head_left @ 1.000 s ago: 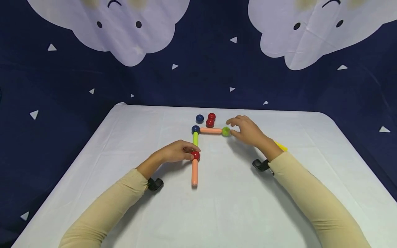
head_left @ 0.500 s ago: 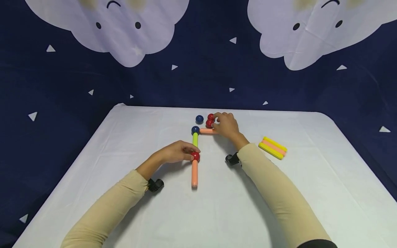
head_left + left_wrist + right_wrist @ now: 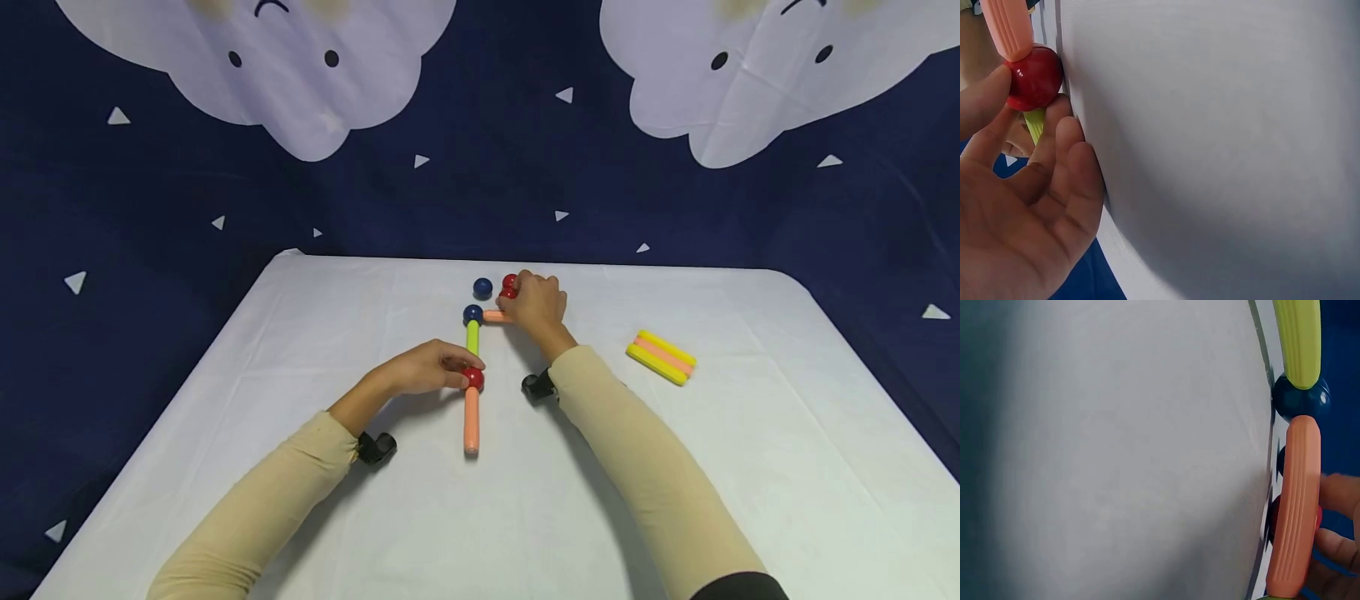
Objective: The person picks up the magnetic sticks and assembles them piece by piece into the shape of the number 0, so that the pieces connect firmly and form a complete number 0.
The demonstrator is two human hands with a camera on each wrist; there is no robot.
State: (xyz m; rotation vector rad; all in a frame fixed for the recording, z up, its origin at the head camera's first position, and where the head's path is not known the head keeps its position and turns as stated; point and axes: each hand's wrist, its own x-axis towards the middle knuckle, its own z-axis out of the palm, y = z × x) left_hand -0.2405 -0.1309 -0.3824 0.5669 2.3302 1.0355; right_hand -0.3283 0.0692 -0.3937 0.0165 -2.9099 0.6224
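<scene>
My left hand (image 3: 429, 367) pinches a red ball (image 3: 473, 378) between thumb and fingers; the left wrist view shows the thumb on its near side. An orange stick (image 3: 471, 421) runs from this ball toward me and a lime stick (image 3: 472, 337) away to a blue ball (image 3: 473, 314). From there another orange stick (image 3: 1294, 506) leads right, under my right hand (image 3: 538, 302), which covers its far end. That hand's curled fingers hold the nearer red ball (image 3: 507, 293) of two at the back. The farther red ball (image 3: 511, 281) is partly covered by the fingers.
A loose blue ball (image 3: 483, 288) lies left of the red pair. Two yellow sticks (image 3: 656, 364) with an orange stick (image 3: 665, 354) between them lie at the right on the white-covered table (image 3: 360, 533). A dark blue cloth with clouds (image 3: 480, 200) hangs behind.
My right hand has moved left from the green ball to the red pair and closed its fingers there, covering the green ball and uncovering the loose sticks. The left hand has stayed put.
</scene>
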